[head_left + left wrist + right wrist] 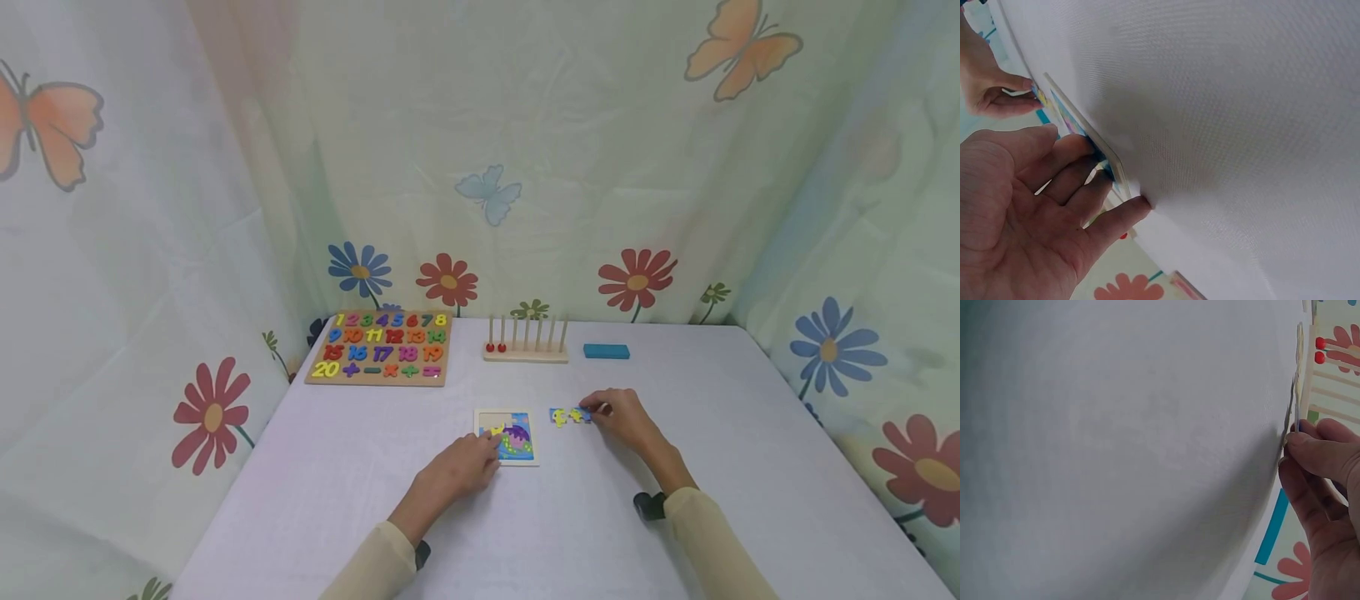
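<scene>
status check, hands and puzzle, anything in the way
Left hand touching puzzle tray; right hand pinching puzzle piece. Tray part-filled, bare patch toward far left. Loose piece lies between tray and right hand.

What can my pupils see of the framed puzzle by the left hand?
The framed puzzle has a pale, wood-like border around a blue, purple, green and yellow picture. It looks unfinished: bare base shows at its upper left. It lies flat on the white tabletop; the left hand touches it, hiding its lower-left corner.
</scene>
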Available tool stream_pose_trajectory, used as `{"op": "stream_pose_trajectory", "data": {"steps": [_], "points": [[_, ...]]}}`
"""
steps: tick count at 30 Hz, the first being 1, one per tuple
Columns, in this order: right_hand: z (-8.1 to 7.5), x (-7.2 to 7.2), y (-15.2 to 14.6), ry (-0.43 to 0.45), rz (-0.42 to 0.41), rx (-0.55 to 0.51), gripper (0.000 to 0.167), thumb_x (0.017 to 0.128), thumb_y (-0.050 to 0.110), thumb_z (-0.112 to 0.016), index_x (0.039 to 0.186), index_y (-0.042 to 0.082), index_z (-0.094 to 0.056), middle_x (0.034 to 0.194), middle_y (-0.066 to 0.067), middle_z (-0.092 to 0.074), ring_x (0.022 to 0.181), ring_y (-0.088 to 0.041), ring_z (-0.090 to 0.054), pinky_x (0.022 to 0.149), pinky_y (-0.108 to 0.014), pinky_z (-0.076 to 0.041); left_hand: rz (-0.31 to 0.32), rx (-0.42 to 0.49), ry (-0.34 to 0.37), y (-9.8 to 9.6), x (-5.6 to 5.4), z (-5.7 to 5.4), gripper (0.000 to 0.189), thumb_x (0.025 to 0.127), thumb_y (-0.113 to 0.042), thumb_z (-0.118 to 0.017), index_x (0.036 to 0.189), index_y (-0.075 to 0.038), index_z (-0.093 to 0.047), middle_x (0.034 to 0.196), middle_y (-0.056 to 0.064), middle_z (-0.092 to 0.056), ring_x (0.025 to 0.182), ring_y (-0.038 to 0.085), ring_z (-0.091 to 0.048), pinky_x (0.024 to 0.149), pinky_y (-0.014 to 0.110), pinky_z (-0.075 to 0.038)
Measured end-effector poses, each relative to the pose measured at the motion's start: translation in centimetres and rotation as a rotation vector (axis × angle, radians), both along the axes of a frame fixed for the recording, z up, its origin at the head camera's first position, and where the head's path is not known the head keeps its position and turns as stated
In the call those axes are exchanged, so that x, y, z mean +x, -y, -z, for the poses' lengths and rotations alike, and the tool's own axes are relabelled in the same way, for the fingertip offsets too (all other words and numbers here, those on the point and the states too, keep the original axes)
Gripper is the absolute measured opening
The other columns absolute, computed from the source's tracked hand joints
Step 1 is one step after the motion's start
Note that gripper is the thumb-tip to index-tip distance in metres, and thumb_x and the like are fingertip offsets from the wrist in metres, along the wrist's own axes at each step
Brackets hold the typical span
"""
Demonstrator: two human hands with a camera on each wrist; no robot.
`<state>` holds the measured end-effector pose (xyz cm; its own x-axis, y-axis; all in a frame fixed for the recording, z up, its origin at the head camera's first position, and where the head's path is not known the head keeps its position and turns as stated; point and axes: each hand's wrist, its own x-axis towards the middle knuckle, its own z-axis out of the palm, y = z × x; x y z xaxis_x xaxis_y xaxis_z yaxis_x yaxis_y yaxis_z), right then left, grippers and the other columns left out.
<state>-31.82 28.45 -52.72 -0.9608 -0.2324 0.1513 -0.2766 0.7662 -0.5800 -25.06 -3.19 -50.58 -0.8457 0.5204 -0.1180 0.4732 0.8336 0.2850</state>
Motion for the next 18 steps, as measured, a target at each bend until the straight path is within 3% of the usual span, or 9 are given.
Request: {"op": "stream_pose_trajectory", "data": {"steps": [18], "points": [[0.09,0.11,-0.32,-0.005,0.010,0.026,0.028,0.090,-0.016,-0.076,0.115,-0.004,-0.080,0.112,-0.019,-0.079,0.098,-0.032,-0.071,0.088,-0.047,-0.064,-0.012,-0.005,0.003,-0.08,0.01,-0.03,0.044,0.109,-0.028,-0.067,0.149,-0.009,-0.066,0.155,0.007,-0.062,0.134,0.025,-0.064,0.113,0.038,-0.055]]}}
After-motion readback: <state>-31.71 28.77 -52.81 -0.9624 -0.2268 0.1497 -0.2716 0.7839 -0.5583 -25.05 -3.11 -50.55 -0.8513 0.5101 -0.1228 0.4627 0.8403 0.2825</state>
